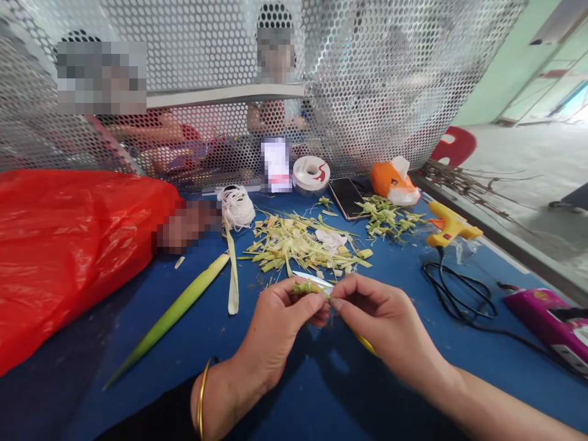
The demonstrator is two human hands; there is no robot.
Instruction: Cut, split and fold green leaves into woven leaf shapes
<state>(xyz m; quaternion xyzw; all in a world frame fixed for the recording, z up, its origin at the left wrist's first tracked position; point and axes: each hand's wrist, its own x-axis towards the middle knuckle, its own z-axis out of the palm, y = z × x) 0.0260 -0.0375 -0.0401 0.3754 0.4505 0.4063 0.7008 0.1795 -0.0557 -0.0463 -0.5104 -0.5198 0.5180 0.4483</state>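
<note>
Between thumb and fingers, my left hand (280,327) holds a small bundle of green-yellow leaf strips (307,288). My right hand (379,312) pinches the bundle's right end, its fingertips close to my left thumb. Whatever lies inside that pinch is too small to make out. A shiny pointed blade (312,280) lies on the table behind the hands, partly hidden. Part of a yellow handle (365,343) shows below my right hand. Just beyond is a heap of cut leaf pieces (294,245). To the left lie a long green leaf shoot (179,312) and a pale strip (233,275).
A red plastic bag (82,251) covers the left side. Behind are white cord (236,207), a ribbon spool (311,174), a phone (348,197) and tissues (395,182). A yellow glue gun (450,223) and purple power strip (546,318) stand right. People sit beyond the perforated metal screen (202,61).
</note>
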